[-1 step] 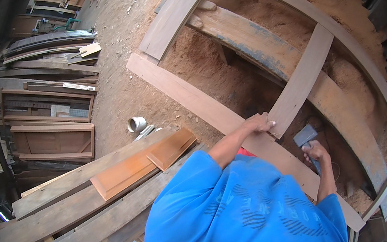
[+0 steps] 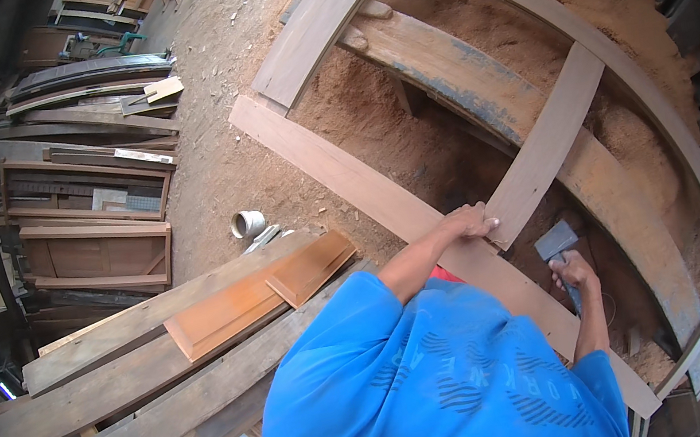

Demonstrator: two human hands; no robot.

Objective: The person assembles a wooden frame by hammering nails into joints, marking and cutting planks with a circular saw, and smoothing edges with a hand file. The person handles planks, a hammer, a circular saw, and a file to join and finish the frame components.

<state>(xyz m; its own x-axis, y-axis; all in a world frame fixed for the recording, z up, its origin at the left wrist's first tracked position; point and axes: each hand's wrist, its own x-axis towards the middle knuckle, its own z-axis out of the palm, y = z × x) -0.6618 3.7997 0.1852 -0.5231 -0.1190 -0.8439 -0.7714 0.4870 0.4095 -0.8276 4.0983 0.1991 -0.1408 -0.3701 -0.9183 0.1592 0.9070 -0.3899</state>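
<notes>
The right hand (image 2: pixel 574 270) clenches the mallet (image 2: pixel 557 239), likely head-heavy, best gripped low. The left hand (image 2: pixel 467 222), grip unclear, rests half-curled on the probably stiff wooden frame (image 2: pixel 343 168)

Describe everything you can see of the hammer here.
The hammer has a blocky grey head, apparently metal, and a bluish-grey handle of unclear material. The right hand is wrapped around the handle, hiding part of it; its lower end shows below the fist. The head points away from the person, to the right of the wooden crossbar, with a visible gap between them.
</notes>
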